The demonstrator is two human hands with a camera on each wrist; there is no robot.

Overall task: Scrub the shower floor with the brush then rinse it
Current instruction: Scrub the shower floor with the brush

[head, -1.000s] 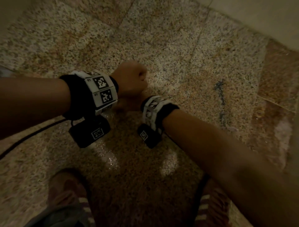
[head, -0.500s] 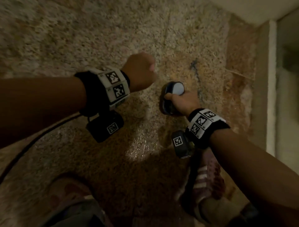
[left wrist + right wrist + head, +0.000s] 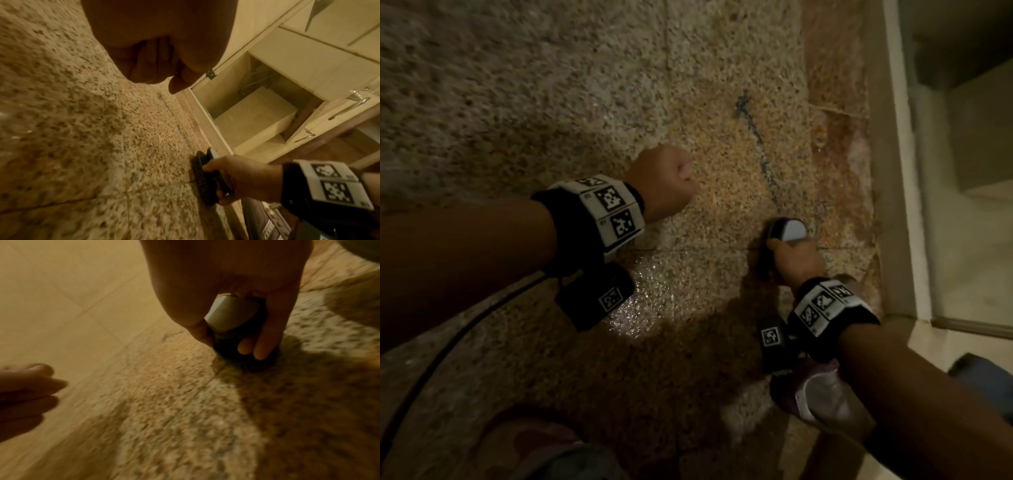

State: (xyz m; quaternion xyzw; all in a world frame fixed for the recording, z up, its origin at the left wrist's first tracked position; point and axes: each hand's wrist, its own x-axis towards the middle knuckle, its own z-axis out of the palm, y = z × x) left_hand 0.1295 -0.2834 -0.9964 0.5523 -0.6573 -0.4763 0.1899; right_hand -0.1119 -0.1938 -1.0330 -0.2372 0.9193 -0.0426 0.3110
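The right hand [image 3: 796,262] grips the brush [image 3: 787,230], fingers [image 3: 261,350] and thumb curled down around its dark body, with the pale top showing between them. The brush sits bristles-down on the floor [image 3: 585,102], at the right side of the scene, just beside the pale curb [image 3: 893,171] that borders the speckled stone. It lies on a grout line between two tiles, and near a dark streak [image 3: 755,133] that runs away from it toward the far side.

The left hand [image 3: 661,181] is curled into a fist and holds nothing. It hangs above the floor, to the left of the brush and a little farther away, apart from it. In the left wrist view its fingers fold tight against the palm, thumb tip pointing down.

The floor glistens with a wet sheen [image 3: 650,298] in the near middle, between the two forearms. A dark cable [image 3: 448,342] curves across the near left. A shoe [image 3: 822,394] stands under the right forearm at the near right; something pinkish at the near left edge is too dim to tell. Beyond the curb, the left wrist view shows pale tiled walls and a metal handle [image 3: 347,108] on a glass door.
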